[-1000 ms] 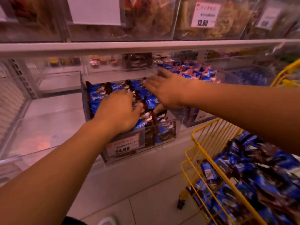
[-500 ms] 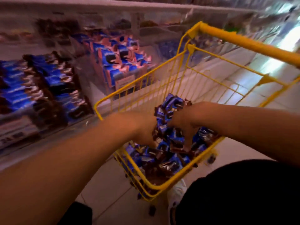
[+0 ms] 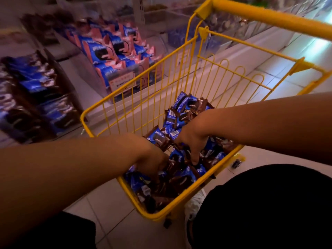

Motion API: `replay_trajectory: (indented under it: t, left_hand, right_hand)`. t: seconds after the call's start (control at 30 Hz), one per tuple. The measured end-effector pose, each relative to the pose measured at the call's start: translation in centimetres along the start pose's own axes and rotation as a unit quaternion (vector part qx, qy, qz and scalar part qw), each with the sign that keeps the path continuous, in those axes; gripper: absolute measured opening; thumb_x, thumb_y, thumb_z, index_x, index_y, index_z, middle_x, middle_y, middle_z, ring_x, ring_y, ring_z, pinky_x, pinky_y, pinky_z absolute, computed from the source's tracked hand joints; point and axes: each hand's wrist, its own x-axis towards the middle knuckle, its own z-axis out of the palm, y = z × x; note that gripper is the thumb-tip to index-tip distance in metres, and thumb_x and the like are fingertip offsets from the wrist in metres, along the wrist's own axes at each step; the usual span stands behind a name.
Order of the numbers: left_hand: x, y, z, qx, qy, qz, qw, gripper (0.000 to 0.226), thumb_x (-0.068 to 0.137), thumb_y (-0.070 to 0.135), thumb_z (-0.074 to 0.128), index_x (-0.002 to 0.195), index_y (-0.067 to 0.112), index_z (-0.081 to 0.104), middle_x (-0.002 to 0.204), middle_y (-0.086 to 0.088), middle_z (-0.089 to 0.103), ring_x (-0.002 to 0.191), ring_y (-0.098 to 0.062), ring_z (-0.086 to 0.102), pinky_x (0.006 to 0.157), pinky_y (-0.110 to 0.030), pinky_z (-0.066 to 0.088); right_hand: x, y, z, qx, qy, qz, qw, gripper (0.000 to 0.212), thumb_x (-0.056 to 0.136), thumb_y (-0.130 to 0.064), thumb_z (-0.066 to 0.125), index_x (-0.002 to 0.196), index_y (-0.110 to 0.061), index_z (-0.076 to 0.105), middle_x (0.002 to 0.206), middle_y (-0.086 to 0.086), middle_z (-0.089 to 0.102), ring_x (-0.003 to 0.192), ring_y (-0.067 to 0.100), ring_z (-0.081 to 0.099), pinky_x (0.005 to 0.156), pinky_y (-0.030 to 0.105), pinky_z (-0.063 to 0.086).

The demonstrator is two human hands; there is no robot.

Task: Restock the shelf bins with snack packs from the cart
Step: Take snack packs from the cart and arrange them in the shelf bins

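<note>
Landmark is the yellow cart (image 3: 183,72), wire basket, handle bar at its far end. Left of the cart runs the shelf (image 3: 93,94) with clear bins. The bin (image 3: 36,97) furthest left of the cart already looks well filled with blue-and-brown packs, blurred. Next bin (image 3: 124,81), just left of the cart's far corner, holds blue-and-pink packs and a price label, also looks full. Inside the cart lies a pile of snack packs (image 3: 179,178), blue and brown, covering much of the basket floor at its near end, so plenty of stock is left to move. Both arms reach into the cart from the near side. Left hand (image 3: 152,162) is dug into the pile near the cart's left wall, fingers curled down among the packs; cannot tell if it actually clamps one. Right hand (image 3: 193,141) sits mid-cart, a little apart from the left, fingers closed round a bunch of packs that stick out above it. Judgement: mid-task, a grab stage, with this handful not yet carried to the bins.
</note>
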Motion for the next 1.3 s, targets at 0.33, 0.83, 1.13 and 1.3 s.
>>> replay_trajectory:
  t: [0.33, 0.83, 1.13, 1.3]
  left_hand:
    - [-3.9, -2.2, -1.4, -0.230, 0.128, 0.070, 0.962, 0.038, 0.091, 0.046, 0.063, 0.116, 0.018, 0.061, 0.105, -0.004, 0.062, 0.089, -0.020, 0.060, 0.068, -0.031, 0.054]
    - [-15.4, -10.8, 4.8, -0.810, 0.387, 0.197, 0.394, 0.025, 0.093, 0.005, 0.057, 0.117, 0.004, 0.062, 0.104, -0.015, 0.074, 0.083, -0.024, 0.075, 0.063, -0.026, 0.059]
    - [-17.8, -14.1, 5.8, -0.854, 0.213, 0.333, 0.338, 0.028, 0.074, 0.037, 0.064, 0.084, 0.016, 0.048, 0.071, 0.001, 0.035, 0.060, -0.012, 0.030, 0.057, -0.023, 0.031]
    - [-16.4, -15.2, 5.9, -0.839, 0.193, 0.360, 0.359, 0.037, 0.078, 0.035, 0.058, 0.105, 0.011, 0.067, 0.094, -0.011, 0.064, 0.086, -0.024, 0.061, 0.075, -0.035, 0.052]
  right_hand:
    - [-1.7, -0.7, -2.1, 0.079, 0.114, -0.038, 0.990, 0.017, 0.086, -0.034, 0.071, 0.096, -0.022, 0.066, 0.092, 0.002, 0.065, 0.081, 0.018, 0.063, 0.073, 0.037, 0.054]
    - [-8.5, -6.8, -10.6, 0.569, 0.628, -0.158, 0.507, 0.045, 0.080, 0.007, 0.069, 0.111, -0.025, 0.068, 0.104, 0.004, 0.070, 0.088, 0.016, 0.066, 0.085, 0.041, 0.059]
    - [-6.7, -8.9, -11.4, 0.173, 0.801, -0.142, 0.556, 0.047, 0.082, -0.008, 0.069, 0.129, -0.013, 0.064, 0.130, 0.012, 0.054, 0.121, 0.021, 0.052, 0.103, 0.022, 0.039]
    - [-5.8, -8.9, -11.6, 0.092, 0.828, -0.125, 0.539, 0.039, 0.088, -0.009, 0.073, 0.126, -0.009, 0.067, 0.132, 0.022, 0.056, 0.124, 0.036, 0.054, 0.102, 0.044, 0.045]
